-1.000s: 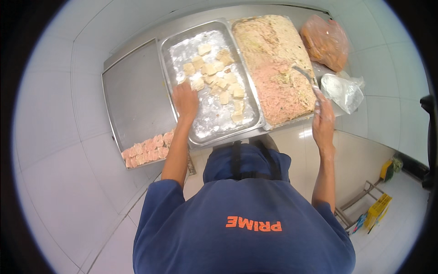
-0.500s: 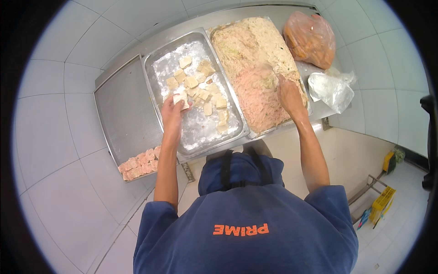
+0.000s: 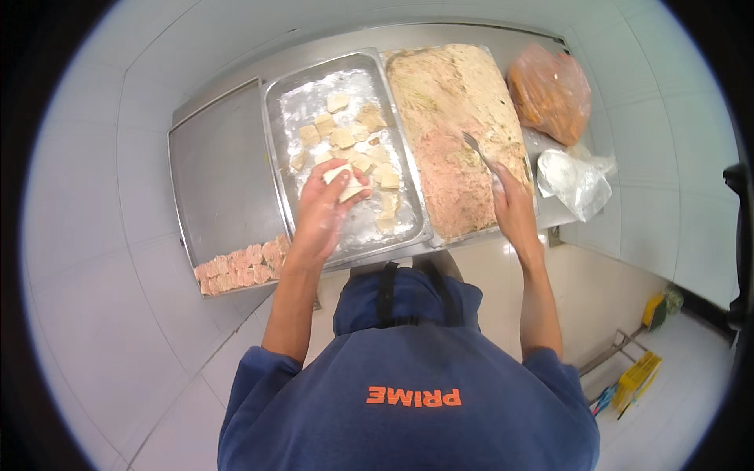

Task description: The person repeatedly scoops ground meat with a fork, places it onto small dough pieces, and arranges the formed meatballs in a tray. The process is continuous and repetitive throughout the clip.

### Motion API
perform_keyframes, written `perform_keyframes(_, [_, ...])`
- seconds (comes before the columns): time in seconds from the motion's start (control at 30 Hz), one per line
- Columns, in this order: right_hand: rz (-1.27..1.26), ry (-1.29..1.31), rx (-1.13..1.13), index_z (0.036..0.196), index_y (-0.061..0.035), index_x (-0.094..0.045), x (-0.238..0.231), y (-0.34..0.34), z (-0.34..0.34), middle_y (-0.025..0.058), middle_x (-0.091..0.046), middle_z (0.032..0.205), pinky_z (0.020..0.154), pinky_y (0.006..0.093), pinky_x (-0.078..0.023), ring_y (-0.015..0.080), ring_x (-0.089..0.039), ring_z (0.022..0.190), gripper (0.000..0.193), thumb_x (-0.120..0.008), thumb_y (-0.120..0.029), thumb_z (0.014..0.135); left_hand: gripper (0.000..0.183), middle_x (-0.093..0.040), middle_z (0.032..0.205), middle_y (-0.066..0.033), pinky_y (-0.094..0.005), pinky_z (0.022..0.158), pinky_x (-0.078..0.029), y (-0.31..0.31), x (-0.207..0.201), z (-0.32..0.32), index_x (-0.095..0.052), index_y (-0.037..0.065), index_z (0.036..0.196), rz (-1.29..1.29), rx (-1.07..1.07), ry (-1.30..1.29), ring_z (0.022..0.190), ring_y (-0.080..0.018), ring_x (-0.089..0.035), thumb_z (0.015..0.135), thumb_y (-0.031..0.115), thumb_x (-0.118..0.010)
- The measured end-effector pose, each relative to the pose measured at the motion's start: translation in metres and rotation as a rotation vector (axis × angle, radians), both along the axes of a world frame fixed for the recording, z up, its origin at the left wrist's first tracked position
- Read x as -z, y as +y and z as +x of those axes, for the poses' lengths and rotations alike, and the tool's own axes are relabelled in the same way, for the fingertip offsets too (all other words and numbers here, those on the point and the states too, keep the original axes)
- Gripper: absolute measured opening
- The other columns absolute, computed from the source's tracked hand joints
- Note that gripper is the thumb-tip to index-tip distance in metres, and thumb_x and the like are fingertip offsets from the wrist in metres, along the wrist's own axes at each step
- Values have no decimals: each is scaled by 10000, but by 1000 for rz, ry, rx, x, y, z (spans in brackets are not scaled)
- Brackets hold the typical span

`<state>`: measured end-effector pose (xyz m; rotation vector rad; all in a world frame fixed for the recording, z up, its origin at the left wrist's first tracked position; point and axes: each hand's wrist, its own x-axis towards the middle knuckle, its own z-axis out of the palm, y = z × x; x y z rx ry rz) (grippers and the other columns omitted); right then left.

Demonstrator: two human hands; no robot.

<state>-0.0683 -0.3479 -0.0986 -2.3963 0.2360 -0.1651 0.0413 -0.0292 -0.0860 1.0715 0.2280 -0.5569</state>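
Note:
Over the near left part of a floured metal tray (image 3: 357, 243), my left hand (image 3: 320, 210) is closed around a pale square piece of dough (image 3: 347, 182). Several similar pale squares (image 3: 342, 138) lie scattered beneath and beyond it in the white flour. My right hand (image 3: 512, 206) grips a metal fork (image 3: 481, 149), tines pointing away from me to the left. The fork is over a wide slab of pinkish-beige minced filling (image 3: 444, 141) that fills the tray to the right. Whether the tines touch the filling I cannot tell.
Left of the floured tray is a flat metal tray (image 3: 224, 173) with rows of pink-topped pieces (image 3: 242, 264) along its near edge. A bag of orange contents (image 3: 550, 93) and a white plastic bag (image 3: 577, 184) sit at right. A yellow crate (image 3: 638, 378) stands on the floor.
My left hand has moved right and nearer with the pale square. My right hand has drawn back toward me, and the fork now shows clearly. The whole view has shifted slightly.

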Motion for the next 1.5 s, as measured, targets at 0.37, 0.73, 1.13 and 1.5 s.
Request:
perform_keyframes(0.37, [-95, -365, -170, 1399, 18, -630, -58, 93, -44, 138, -545, 987, 699, 366, -451, 246, -524, 855, 545, -506, 85, 872, 347, -621, 1231, -175, -487, 1107, -495, -43, -78, -30, -478, -32, 1408, -700, 99, 62, 1222, -303, -626, 1127, 170, -456])
perform_keyframes(0.73, [-133, -445, -137, 1306, -31, -735, -60, 96, -54, 110, -513, 913, 751, 377, -426, 271, -472, 856, 572, -579, 127, 780, 388, -630, 1281, -216, -476, 1120, -516, -26, -84, -32, -464, -42, 1469, -596, 56, -21, 1263, -351, -629, 1123, 133, -441])
perform_keyframes(1.13, [-241, -436, -250, 1247, -57, -761, -71, 79, -50, 116, -536, 916, 761, 408, -438, 296, -511, 834, 479, -640, 65, 800, 301, -643, 1079, -99, -305, 771, -519, -7, -82, -18, -579, 26, 1322, -363, 302, -119, 907, -157, -625, 1135, 208, -430])
perform_keyframes(1.5, [-220, -402, -272, 1204, -121, -797, -84, 68, -35, 88, -521, 891, 747, 412, -416, 285, -499, 818, 458, -693, 38, 787, 441, -620, 873, -29, -200, 502, -400, 1, -87, -6, -625, 73, 1109, -64, 494, -346, 614, -58, -520, 1172, 386, -321])
